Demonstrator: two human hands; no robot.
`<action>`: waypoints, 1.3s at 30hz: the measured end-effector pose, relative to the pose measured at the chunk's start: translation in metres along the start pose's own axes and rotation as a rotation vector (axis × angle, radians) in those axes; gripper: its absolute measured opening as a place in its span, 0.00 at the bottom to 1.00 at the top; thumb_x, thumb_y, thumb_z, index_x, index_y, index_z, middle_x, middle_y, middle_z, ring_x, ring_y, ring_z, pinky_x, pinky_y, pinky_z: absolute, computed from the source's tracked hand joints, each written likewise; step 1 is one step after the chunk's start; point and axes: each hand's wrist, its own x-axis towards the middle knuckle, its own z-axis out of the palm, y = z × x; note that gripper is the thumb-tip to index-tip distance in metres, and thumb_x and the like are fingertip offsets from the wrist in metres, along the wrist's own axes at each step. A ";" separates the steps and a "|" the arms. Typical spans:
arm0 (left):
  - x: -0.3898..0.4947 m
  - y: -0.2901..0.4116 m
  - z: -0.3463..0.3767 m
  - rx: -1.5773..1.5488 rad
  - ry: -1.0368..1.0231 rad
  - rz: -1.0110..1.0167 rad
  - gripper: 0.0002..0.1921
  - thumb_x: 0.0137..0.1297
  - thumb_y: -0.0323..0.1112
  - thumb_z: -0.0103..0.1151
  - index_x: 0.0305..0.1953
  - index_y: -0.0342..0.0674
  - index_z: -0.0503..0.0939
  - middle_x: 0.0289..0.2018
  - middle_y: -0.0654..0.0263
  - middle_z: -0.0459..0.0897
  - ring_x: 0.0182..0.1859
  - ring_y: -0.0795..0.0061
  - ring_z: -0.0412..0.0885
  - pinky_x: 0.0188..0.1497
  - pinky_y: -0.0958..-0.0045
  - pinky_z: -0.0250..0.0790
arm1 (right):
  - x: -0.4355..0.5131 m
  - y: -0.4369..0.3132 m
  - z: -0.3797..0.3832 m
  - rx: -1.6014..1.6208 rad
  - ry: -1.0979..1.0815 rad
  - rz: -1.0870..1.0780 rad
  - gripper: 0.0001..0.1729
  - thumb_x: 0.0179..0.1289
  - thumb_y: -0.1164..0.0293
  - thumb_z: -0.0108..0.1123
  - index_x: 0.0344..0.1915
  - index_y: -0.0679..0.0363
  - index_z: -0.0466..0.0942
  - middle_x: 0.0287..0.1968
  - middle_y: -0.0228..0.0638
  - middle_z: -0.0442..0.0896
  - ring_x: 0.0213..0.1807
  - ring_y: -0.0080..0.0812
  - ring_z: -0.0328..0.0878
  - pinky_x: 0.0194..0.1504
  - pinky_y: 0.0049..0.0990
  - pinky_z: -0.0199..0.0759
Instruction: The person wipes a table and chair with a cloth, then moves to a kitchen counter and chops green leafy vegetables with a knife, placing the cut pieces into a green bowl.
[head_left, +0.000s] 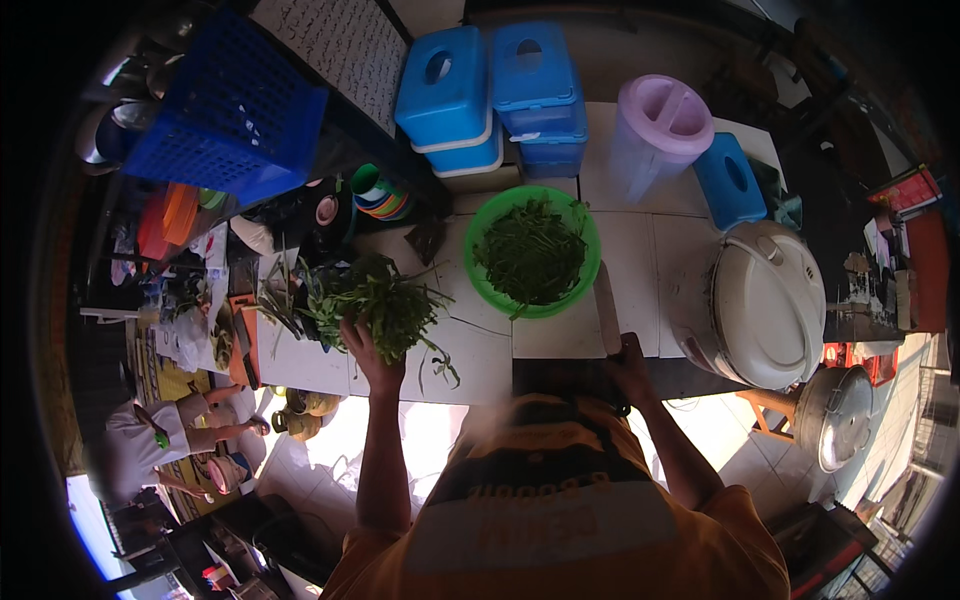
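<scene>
My left hand (371, 349) is closed around a bunch of leafy greens (386, 304) above the left part of the white tiled counter (480, 367). In my right hand (628, 364), near the counter's front edge, is a knife (607, 307), its broad blade pointing away from me beside a green plastic bowl (471, 259). Leafy green pieces (532, 251) fill much of that bowl. More stalks (281, 304) lie left of my left hand, and a few loose sprigs (442, 364) rest on the tiles to its right.
Blue plastic boxes (442, 90) and a pink-lidded container (664, 120) stand at the back. A rice cooker (769, 300) is at the right. A blue basket (232, 112) and stacked cups (382, 199) are at the left. Another knife (244, 337) lies near the left edge. A person (161, 435) is at the far left.
</scene>
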 end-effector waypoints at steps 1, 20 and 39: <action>-0.026 -0.017 0.016 0.169 -0.143 -0.101 0.39 0.50 0.39 0.70 0.64 0.43 0.63 0.62 0.44 0.58 0.68 0.36 0.52 0.65 0.35 0.51 | -0.005 -0.009 0.001 0.016 -0.014 0.006 0.23 0.54 0.70 0.63 0.47 0.64 0.65 0.40 0.39 0.75 0.44 0.29 0.72 0.46 0.31 0.70; 0.001 -0.013 0.026 0.105 -0.485 -0.052 0.09 0.53 0.29 0.64 0.38 0.48 0.82 0.44 0.63 0.79 0.54 0.58 0.75 0.56 0.51 0.66 | -0.037 -0.028 -0.007 0.015 0.080 -0.119 0.08 0.67 0.74 0.52 0.37 0.55 0.62 0.22 0.29 0.73 0.17 0.18 0.69 0.18 0.20 0.64; 0.037 0.108 -0.031 -1.301 -0.517 -0.699 0.06 0.63 0.26 0.61 0.40 0.35 0.76 0.31 0.65 0.80 0.34 0.77 0.81 0.34 0.72 0.78 | -0.018 -0.206 0.066 0.057 -0.068 -0.522 0.16 0.64 0.71 0.62 0.49 0.64 0.70 0.22 0.35 0.77 0.21 0.26 0.74 0.26 0.26 0.70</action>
